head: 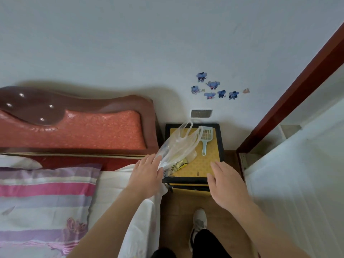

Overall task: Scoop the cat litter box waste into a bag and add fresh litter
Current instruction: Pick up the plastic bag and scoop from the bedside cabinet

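Observation:
A clear plastic bag [176,146] is lifted off a small black nightstand with a yellow top [212,157]. My left hand [147,172] holds the bag by its lower end at the stand's left front corner, and the bag's handles stick up toward the wall. A pale blue litter scoop [205,138] lies on the stand's far right part, handle pointing toward me. My right hand [225,185] hovers over the stand's front right edge with fingers straight, holding nothing. Something yellow [181,165] shows through the bag. No litter box is in view.
A bed with a red headboard [74,127] and a striped pillow [46,192] fills the left. A red-brown door frame [290,90] and white door [297,192] stand on the right. My shoe [199,224] is on the wooden floor before the stand. A wall socket [201,113] is above the stand.

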{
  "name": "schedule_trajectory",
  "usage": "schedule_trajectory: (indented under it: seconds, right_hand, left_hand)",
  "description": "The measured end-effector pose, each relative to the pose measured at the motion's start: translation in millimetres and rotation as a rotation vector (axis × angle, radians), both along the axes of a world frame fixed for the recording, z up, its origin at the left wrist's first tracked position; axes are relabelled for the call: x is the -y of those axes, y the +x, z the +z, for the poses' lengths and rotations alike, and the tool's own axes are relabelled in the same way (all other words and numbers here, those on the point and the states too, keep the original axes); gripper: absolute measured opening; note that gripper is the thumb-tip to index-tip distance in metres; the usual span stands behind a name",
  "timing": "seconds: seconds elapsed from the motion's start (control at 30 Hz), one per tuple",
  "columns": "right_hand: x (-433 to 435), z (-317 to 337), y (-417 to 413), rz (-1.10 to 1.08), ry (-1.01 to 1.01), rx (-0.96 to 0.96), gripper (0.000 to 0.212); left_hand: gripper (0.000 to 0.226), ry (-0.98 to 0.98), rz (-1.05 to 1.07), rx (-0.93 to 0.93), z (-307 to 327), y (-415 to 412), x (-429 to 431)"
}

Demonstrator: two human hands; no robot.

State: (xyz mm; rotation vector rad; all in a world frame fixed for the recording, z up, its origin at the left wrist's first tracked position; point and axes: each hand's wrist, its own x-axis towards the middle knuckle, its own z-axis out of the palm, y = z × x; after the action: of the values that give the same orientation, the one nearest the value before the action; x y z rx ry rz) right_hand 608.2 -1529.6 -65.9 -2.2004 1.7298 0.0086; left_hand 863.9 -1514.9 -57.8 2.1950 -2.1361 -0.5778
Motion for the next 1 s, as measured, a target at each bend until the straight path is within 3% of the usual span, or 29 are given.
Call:
schedule_trajectory:
  seconds: [0.2, 0.43, 0.77, 1.0]
  right_hand:
    - [84.2, -42.7, -3.9, 0.089, 0.016, -0.032, 0.048]
    - [148.5, -123.5, 3.2, 0.043, 0.095, -0.07, 0.046]
    - [197.4, -251.4, 13.6, -0.181, 0.149, -0.032, 0.042]
    - [225.6, -306.3, 22.8, -0.375, 0.096, 0.017, 0.026]
  left_hand:
    - [0.047, 0.056, 0.015, -0.003, -36.0, -6.6, 74.2]
    - [0.05, 0.127, -0.009, -0.029, -110.2, 6.9, 144.3]
    - [0.105, 0.353, 0.032, -0.082, -236.2, 26.5, 172.5]
    - [0.13, 0.255, 0.139, -0.154, -298.3, 28.8, 179.4]
